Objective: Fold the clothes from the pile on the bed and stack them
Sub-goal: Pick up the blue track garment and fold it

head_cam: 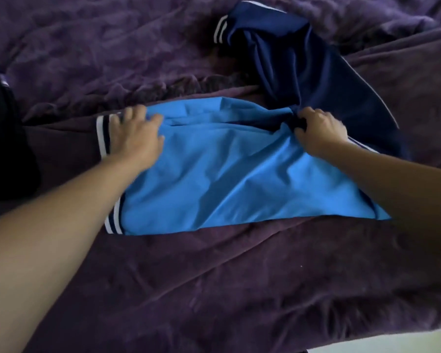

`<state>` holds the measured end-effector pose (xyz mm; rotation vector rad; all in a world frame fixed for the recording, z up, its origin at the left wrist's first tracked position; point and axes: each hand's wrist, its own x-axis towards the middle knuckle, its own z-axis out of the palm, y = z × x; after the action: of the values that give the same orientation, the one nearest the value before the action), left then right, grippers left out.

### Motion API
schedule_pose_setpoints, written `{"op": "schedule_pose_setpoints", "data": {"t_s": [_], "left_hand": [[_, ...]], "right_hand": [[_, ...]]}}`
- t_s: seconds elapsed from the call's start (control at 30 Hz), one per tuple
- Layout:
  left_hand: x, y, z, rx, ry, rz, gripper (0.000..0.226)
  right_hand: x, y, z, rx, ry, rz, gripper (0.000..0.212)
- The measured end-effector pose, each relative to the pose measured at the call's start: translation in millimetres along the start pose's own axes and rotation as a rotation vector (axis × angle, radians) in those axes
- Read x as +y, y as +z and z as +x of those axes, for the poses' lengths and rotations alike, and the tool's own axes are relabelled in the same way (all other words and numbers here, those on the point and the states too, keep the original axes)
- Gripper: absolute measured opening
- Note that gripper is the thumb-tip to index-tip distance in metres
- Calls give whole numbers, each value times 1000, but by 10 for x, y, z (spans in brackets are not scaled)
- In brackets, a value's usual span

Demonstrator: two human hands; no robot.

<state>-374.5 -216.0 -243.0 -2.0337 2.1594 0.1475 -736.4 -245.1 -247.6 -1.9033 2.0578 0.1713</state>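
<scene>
Here, at the far left edge of the bed, a black heap of cloth [3, 138] lies dark and shapeless; I cannot tell what it is. Just right of it is the garment [227, 174] being worked on, spread over the bed cover [214, 289] in the middle of the scene.

The left hand [135, 138] rests on the garment's left edge, beside a ribbed trim [103, 138] striped white and navy. Its grip is apart, fingers spread and pressing down on the cloth. That looks meant to pin this side, so the thin fabric cannot slide while the other side is handled.

The near panel is light blue, smooth and slightly glossy like a sports jersey. It lies mostly flat, with shallow creases fanning toward the right. A second striped band [113, 220] marks its near-left corner.

The right hand [318, 131] sits where the light blue meets navy, its grip clamped on a bunch of gathered fabric with the fingers curled in. The creases converge there, so it appears to be pulling the cloth taut or gathering it for a fold.

Beyond it, to the far right, the navy part [303, 72] rises in a twisted, crumpled mound ending in a striped cuff [219, 29]. It is unfolded. The plush purple cover underneath is rumpled and probably gives some hold against slipping.
</scene>
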Motion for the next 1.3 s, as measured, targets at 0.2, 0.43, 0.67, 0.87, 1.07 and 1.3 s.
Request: {"op": "schedule_pose_setpoints", "data": {"t_s": [0.2, 0.43, 0.67, 0.87, 1.07, 1.3], "left_hand": [[89, 312, -70, -142, -32, 1, 50], [473, 11, 586, 16, -120, -245, 39], [1065, -370, 1691, 176, 31, -297, 88], [1527, -404, 2176, -27, 425, 64, 56], [1187, -351, 1778, 53, 316, -56, 15], [169, -698, 329, 217, -46, -361, 47]], "right_hand": [[460, -335, 574, 228, 124, 143, 47], [870, -521, 1580, -5, 400, 369, 74], [359, -573, 744, 68, -457, 436, 33], [539, -167, -428, -127, -701, 294, 50], [891, -132, -443, 28, -433, 256, 48], [754, -283, -693, 303, -475, 195, 37]]}}
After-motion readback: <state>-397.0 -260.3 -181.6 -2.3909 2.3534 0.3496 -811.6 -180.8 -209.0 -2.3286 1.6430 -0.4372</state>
